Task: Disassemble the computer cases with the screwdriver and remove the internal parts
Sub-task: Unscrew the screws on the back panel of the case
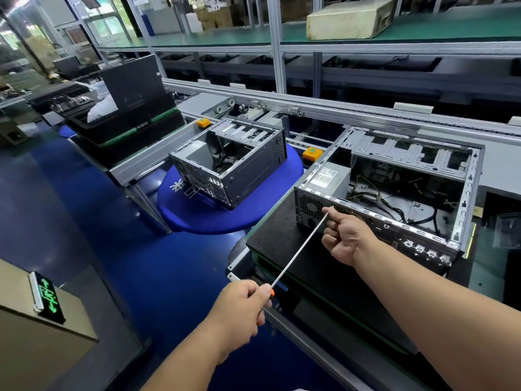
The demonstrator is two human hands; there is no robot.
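An open computer case lies on its side on a black mat, its power supply in the near-left corner and loose cables inside. My left hand grips the orange handle of a long screwdriver. Its thin shaft runs up and right to the case's rear upper edge beside the power supply fan grille. My right hand pinches the shaft close to the tip. A second open case sits on a round blue table to the left.
A conveyor rail runs behind both cases, with two orange blocks on it. Black trays and a dark panel stand at the left. A beige box rests on the upper green shelf. The floor is blue.
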